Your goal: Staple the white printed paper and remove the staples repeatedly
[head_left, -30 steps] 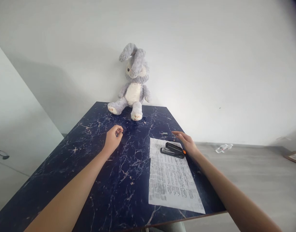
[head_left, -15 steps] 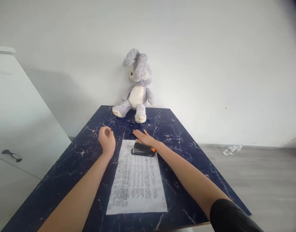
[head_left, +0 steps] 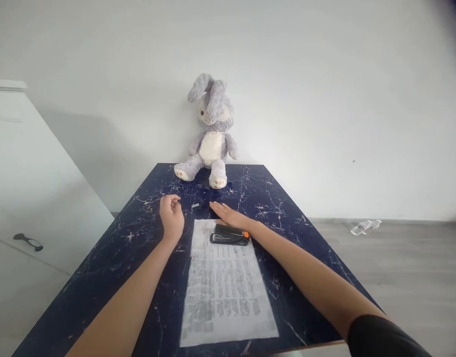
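Pale wall (head_left: 306,99) rises behind a dark blue marbled table (head_left: 120,258) in the head view, with a white cabinet (head_left: 30,173) on the left and a clear plastic item (head_left: 365,227) on the grey floor (head_left: 395,272) at right. A plush rabbit (head_left: 212,146) sits at the table's far end.

The left hand (head_left: 171,216) is loosely curled, fingers bent in toward the palm; whether it has hold of anything cannot be told. It is left of the paper's top corner, near a small grey strip (head_left: 196,205) lying on the table between the two hands.

The right hand (head_left: 228,215) is spread flat, palm down, its fingers stretched out toward the strip but apart from it. It is just beyond a black stapler (head_left: 232,231) with an orange button (head_left: 246,234); whether they touch is unclear. The stapler lies sideways across the upper part of a printed paper (head_left: 228,292).
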A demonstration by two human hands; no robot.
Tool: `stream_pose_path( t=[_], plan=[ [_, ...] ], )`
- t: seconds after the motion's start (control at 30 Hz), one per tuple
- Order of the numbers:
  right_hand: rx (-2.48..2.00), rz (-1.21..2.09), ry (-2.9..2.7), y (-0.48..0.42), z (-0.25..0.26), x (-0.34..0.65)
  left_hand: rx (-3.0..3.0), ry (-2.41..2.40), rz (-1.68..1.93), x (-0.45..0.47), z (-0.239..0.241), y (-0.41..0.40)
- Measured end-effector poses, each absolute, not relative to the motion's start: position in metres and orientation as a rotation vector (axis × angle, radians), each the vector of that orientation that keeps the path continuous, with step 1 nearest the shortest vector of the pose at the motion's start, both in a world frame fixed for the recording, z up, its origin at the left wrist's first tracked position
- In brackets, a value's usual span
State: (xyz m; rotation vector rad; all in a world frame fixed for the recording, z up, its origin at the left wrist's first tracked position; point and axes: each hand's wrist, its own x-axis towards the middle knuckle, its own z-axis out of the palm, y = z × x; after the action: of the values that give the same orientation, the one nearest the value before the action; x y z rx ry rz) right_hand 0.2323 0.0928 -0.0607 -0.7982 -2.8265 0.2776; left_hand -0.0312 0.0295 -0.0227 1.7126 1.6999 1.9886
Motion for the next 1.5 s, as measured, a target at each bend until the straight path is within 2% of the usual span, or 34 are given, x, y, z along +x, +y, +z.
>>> stream_pose_path(
  t=[0.2, 0.33, 0.47, 0.53, 0.6, 0.7, 0.8, 0.9, 1.07, 1.2, 1.5],
  plan=[
    [-0.92, 0.382, -2.755, 0.083, -0.057, 0.309, 2.303, 1.423, 1.33, 0.015, -0.023, 0.013],
    [-0.829, 0.461, -2.674, 0.08, -0.054, 0.293, 2.535, 1.346, 0.898, 0.041, -0.035, 0.005],
    [-0.882, 0.673, -2.338, 0.07, -0.028, 0.277, 2.639, 1.326, 0.664, 0.044, -0.04, 0.002],
    [-0.926, 0.776, -2.19, 0.055, -0.006, 0.282, 2.638, 1.315, 0.639, 0.042, -0.038, 0.002],
    [-0.862, 0.856, -2.32, 0.032, 0.014, 0.29, 2.62, 1.304, 0.648, 0.041, -0.035, 0.001],
    [-0.803, 0.721, -2.57, -0.006, 0.03, 0.301, 2.581, 1.286, 0.69, 0.041, -0.032, 0.0],
    [-0.925, 0.66, -2.544, -0.023, 0.027, 0.315, 2.57, 1.263, 0.706, 0.04, -0.032, 0.0],
    [-1.061, 0.725, -2.246, -0.014, 0.019, 0.341, 2.548, 1.245, 0.712, 0.039, -0.032, 0.0],
    [-1.378, 0.409, -1.812, 0.019, 0.008, 0.389, 2.514, 1.173, 0.739, 0.038, -0.027, 0.0],
    [-1.476, 0.388, -1.998, 0.024, 0.005, 0.401, 2.48, 1.166, 0.794, 0.038, -0.025, 0.001],
    [-1.285, 0.589, -2.253, 0.015, 0.013, 0.394, 2.456, 1.175, 0.834, 0.037, -0.03, 0.004]
  ],
)
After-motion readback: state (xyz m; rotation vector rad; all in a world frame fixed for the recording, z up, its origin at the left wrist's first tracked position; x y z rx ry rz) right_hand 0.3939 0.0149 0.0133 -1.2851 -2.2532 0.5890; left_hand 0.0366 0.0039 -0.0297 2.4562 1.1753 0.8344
